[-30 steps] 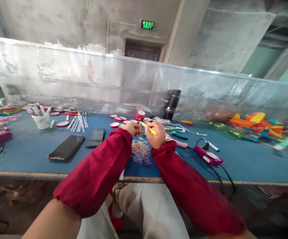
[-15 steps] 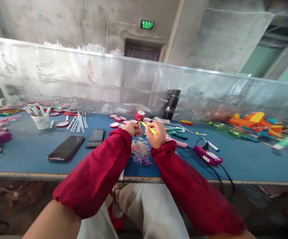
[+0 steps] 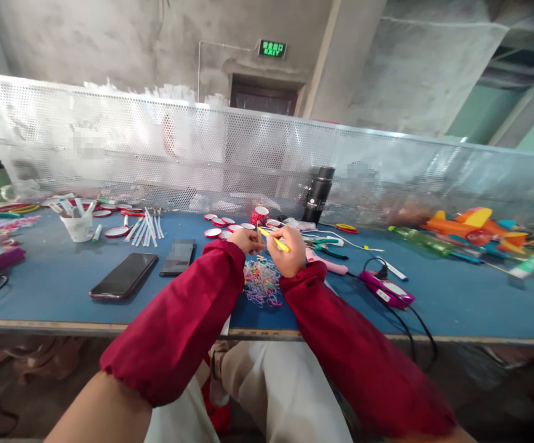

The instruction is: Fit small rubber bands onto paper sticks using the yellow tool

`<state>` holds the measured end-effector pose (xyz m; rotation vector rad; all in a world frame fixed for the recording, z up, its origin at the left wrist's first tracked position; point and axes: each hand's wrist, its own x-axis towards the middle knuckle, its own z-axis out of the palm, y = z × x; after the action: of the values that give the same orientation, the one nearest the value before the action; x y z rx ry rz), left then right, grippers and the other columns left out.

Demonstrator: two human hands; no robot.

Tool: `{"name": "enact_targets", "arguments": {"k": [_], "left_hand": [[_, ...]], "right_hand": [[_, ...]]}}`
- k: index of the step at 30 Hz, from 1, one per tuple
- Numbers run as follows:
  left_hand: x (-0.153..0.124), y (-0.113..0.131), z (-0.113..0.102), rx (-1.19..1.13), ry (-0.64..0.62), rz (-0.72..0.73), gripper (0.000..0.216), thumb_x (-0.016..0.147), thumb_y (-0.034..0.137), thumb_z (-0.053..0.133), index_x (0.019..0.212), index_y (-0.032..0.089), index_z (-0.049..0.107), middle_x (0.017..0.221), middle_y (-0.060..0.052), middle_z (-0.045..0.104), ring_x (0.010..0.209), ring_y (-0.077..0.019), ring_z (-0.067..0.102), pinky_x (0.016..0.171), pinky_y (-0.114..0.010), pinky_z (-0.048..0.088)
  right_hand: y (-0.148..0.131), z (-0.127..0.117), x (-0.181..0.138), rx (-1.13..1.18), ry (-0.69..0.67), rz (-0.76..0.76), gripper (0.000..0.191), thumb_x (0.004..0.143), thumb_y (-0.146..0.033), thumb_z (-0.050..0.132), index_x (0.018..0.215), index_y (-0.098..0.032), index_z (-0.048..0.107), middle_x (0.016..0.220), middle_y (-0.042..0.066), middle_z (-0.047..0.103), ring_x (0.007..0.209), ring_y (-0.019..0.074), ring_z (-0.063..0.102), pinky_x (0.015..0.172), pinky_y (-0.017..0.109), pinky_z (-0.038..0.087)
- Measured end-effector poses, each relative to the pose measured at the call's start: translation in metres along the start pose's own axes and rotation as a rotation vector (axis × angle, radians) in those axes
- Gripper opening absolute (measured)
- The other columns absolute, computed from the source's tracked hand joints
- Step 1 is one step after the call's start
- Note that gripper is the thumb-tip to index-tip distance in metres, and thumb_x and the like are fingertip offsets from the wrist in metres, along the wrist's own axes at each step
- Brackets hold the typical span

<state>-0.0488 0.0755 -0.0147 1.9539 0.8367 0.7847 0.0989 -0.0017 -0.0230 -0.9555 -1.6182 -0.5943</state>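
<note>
Both my arms wear dark red sleeves and meet over the blue table (image 3: 55, 277). My right hand (image 3: 289, 252) is closed round a thin yellow stick (image 3: 274, 240) that points up and to the left. My left hand (image 3: 247, 239) is closed in a pinch at the stick's far tip, beside a small brown stick; what it pinches is too small to make out. Just below both hands lies a loose pile of small coloured rubber bands (image 3: 261, 282).
Two phones (image 3: 123, 275) lie to the left, with white sticks (image 3: 146, 226), red-rimmed discs (image 3: 213, 232) and a white cup (image 3: 79, 225) behind. A black flask (image 3: 317, 194), pliers (image 3: 329, 248), a purple tool with a cable (image 3: 386, 289) and colourful toys (image 3: 474, 227) are to the right. A perforated metal screen (image 3: 156, 154) backs the table.
The view has tilted down very slightly. My hands stay together over the rubber bands, with the yellow stick shifted only a little.
</note>
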Motion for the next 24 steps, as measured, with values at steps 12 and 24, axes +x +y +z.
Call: {"name": "enact_targets", "arguments": {"k": [12, 24], "left_hand": [[0.0006, 0.0, 0.0001, -0.02, -0.004, -0.005, 0.02, 0.071, 0.021, 0.078, 0.066, 0.011, 0.061, 0.061, 0.001, 0.064, 0.048, -0.0057, 0.053, 0.05, -0.018, 0.043], [0.002, -0.0025, -0.0008, -0.018, -0.011, 0.008, 0.029, 0.066, 0.032, 0.083, 0.067, 0.012, 0.062, 0.062, 0.001, 0.064, 0.048, -0.0051, 0.053, 0.049, -0.017, 0.043]], "right_hand": [[-0.0008, -0.0009, 0.0016, -0.004, -0.003, -0.01, 0.01, 0.084, -0.025, 0.059, 0.076, -0.024, 0.055, 0.072, 0.002, 0.062, 0.073, 0.0209, 0.058, 0.07, 0.037, 0.045], [0.0015, -0.0019, 0.0021, -0.014, -0.002, 0.003, 0.009, 0.084, -0.025, 0.059, 0.076, -0.024, 0.055, 0.072, 0.002, 0.063, 0.073, 0.0212, 0.058, 0.07, 0.037, 0.044]]}}
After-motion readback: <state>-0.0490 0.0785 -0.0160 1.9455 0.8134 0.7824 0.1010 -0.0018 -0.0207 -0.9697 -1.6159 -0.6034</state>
